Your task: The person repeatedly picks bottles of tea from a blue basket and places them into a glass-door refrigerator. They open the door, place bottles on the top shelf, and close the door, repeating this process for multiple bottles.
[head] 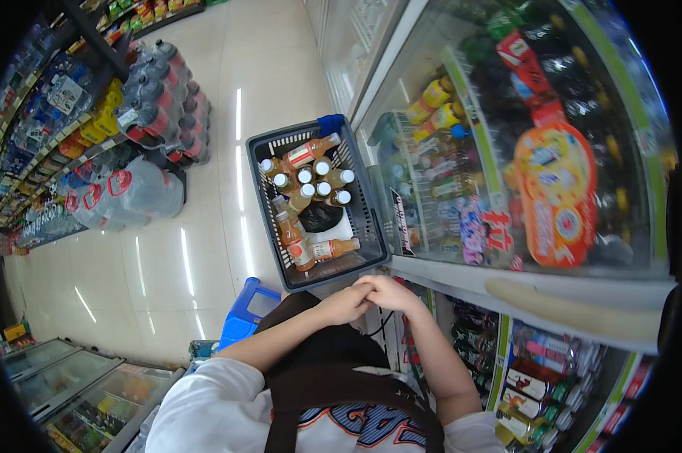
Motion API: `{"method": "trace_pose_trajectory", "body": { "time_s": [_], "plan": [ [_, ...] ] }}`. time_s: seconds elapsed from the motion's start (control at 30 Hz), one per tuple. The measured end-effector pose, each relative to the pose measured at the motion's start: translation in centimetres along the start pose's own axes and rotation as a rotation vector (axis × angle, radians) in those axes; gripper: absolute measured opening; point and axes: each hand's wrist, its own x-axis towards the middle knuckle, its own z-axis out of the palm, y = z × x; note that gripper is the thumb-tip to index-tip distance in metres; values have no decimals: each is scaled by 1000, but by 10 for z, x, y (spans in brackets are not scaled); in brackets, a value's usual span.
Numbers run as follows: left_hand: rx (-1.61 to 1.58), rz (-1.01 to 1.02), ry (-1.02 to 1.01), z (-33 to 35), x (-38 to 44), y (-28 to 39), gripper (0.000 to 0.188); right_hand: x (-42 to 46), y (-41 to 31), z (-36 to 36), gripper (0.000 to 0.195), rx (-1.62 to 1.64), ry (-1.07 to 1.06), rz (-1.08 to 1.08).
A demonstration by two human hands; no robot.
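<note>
My left hand [345, 304] and my right hand [391, 293] meet in front of my body, fingers folded together, with nothing visible in either. They are by the near edge of a dark grey plastic shopping basket [385, 235]. Inside it, several white-capped drink bottles stand upright at the far end. A bottle with a red label [304, 152] leans across them. Two orange drink bottles lie nearer me, one along the left wall [297, 246] and one crosswise [335, 248]. A black plastic bag [321, 218] and a white item [338, 228] fill the middle.
A glass-doored drinks cooler [448, 141] borders the basket on the right; its door [573, 306] appears to stand ajar above shelved bottles [531, 379]. Left are a blue plastic stool [240, 317], shrink-wrapped bottle packs [157, 102], large water jugs [143, 189] and chest freezers [92, 390].
</note>
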Motion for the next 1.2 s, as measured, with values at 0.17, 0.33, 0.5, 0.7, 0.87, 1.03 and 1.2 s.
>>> {"method": "trace_pose_trajectory", "body": {
  "time_s": [0.17, 0.33, 0.5, 0.7, 0.87, 1.03, 1.2],
  "plan": [
    [-78, -261, 261, -15, 26, -97, 30, 115, 61, 26, 26, 64, -60, 72],
    [66, -210, 596, -47, 73, -194, 32, 217, 121, 62, 22, 283, 342, 130],
    [100, -376, 534, -69, 103, -265, 27, 275, 158, 84, 31, 503, 499, 256],
    [65, -504, 642, -76, 107, -286, 62, 287, 164, 89, 43, 579, 494, 366],
    [-17, -468, 527, -80, 143, -295, 77, 292, 184, 74, 59, 525, 620, 479],
    [36, -615, 509, -81, 177, -315, 61, 296, 215, 48, 57, 416, 760, 479],
    [81, -438, 628, -66, 189, -335, 42, 301, 226, 25, 60, 445, 859, 197]
  ]
}}
